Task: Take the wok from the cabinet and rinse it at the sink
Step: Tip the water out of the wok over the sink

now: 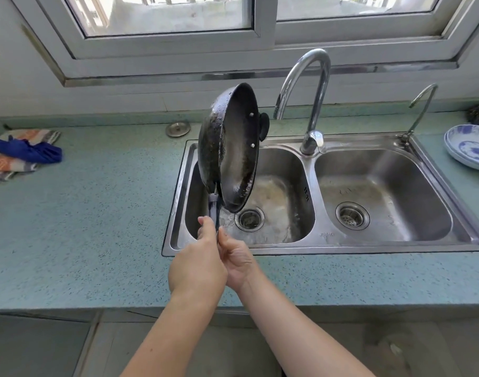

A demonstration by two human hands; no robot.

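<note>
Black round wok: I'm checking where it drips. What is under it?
Below the tilted black wok lies the wet left basin of the stainless steel double sink, its round metal drain strainer showing. The wok hides part of the basin's left wall.

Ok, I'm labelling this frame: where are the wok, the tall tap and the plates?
wok [234, 156]: head view, on its dark inner face.
tall tap [320, 99]: head view, on the upright part of its neck.
plates [471, 148]: head view, on the top plate's blue-patterned inside.
</note>
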